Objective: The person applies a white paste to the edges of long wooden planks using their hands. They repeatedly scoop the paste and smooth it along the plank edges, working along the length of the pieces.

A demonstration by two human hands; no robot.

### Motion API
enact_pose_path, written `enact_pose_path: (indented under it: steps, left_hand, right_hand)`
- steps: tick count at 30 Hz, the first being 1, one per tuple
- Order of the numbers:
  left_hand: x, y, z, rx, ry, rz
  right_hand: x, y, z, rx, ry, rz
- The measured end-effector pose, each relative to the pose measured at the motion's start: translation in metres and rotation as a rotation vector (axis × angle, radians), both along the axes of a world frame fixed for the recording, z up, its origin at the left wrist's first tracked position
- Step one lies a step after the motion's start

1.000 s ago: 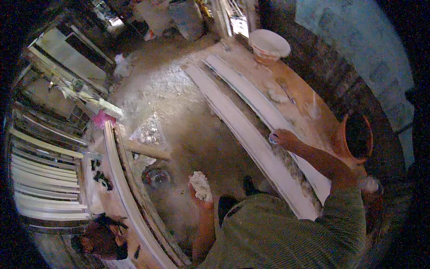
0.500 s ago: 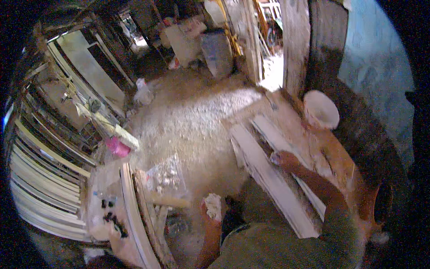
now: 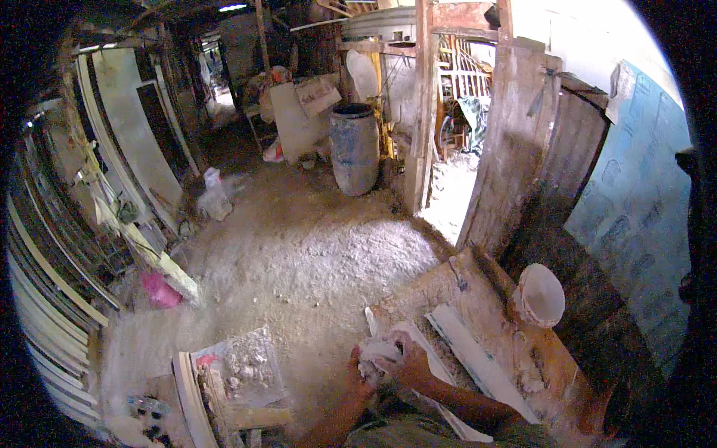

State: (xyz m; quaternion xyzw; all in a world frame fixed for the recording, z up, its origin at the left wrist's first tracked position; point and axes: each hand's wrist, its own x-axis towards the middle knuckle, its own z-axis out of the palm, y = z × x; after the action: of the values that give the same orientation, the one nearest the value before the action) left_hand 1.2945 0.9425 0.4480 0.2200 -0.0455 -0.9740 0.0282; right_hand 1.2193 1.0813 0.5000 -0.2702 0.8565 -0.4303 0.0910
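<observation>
In front of my body, both hands come together on a pale, lumpy wad (image 3: 378, 352), which looks like wet plaster or fibre; I cannot tell which. My left hand (image 3: 359, 379) is closed round its left side. From the right, my right hand (image 3: 409, 364) grips the same wad, its fingers partly hidden. Just right of the hands runs a long white strip (image 3: 441, 366), partly covered by my right forearm. Beside it lies a second long white strip (image 3: 478, 358) on the wooden bench (image 3: 497, 317).
A white bucket (image 3: 541, 296) lies tilted by the bench's far right side. To the left, a small stand holds a sheet with whitish lumps (image 3: 250, 366). Farther off stand a blue barrel (image 3: 354, 149), a pink bag (image 3: 160, 290) and a bright doorway (image 3: 452, 187).
My right hand has left the white strip and joined my left hand at the wad. The view has tilted up, showing more of the doorway and back of the room.
</observation>
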Motion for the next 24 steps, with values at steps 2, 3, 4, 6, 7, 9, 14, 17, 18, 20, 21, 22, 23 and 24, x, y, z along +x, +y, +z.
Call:
enact_pose_path:
  steps: [2,3,4,6,7,9,14,17,18,20,21,22,23,24]
  left_hand:
    - [-0.031,-0.013,-0.023,-0.065,0.089,-0.017]
    - [-0.042,-0.017,-0.033,-0.065,0.067,-0.014]
    - [-0.058,-0.027,-0.039,-0.077,0.053,-0.006]
    - [-0.075,-0.046,-0.046,-0.115,0.003,0.012]
    - [-0.082,-0.062,-0.047,-0.144,-0.021,0.016]
    - [-0.096,-0.105,-0.045,-0.161,-0.013,0.108]
    - [-0.081,-0.200,-0.084,-0.719,0.060,0.483]
    - [-0.043,-0.296,-0.133,-0.241,-0.049,0.390]
    - [-0.038,-0.317,-0.156,-0.340,-0.212,0.579]
    - [-0.002,-0.363,-0.198,-0.370,-0.294,0.652]
    - [0.019,-0.384,-0.218,-0.346,-0.417,0.671]
    - [0.035,-0.412,-0.235,-0.367,-0.410,0.708]
    - [0.052,-0.438,-0.252,-0.308,-0.482,0.726]
    - [0.067,-0.465,-0.266,-0.232,-0.540,0.738]
  right_hand:
    - [-0.019,-0.011,0.015,-0.002,-0.043,-0.083]
    - [-0.030,-0.017,0.024,0.012,0.022,-0.085]
    - [-0.047,-0.031,0.033,0.035,0.051,-0.098]
    - [-0.075,-0.048,0.043,0.340,-0.043,-0.047]
    - [-0.092,-0.057,0.042,0.495,-0.105,-0.030]
    - [-0.124,-0.063,0.024,-0.073,-0.060,0.065]
    - [-0.234,-0.046,-0.094,0.045,0.240,-0.326]
    - [-0.293,-0.034,-0.156,0.179,0.330,-0.497]
    - [-0.308,-0.038,-0.170,0.228,0.325,-0.536]
    - [-0.329,-0.051,-0.191,0.302,0.316,-0.583]
    - [-0.337,-0.059,-0.199,0.322,0.317,-0.602]
    - [-0.344,-0.070,-0.204,0.344,0.318,-0.622]
    - [-0.349,-0.081,-0.209,0.360,0.317,-0.642]
    - [-0.352,-0.094,-0.213,0.374,0.324,-0.657]
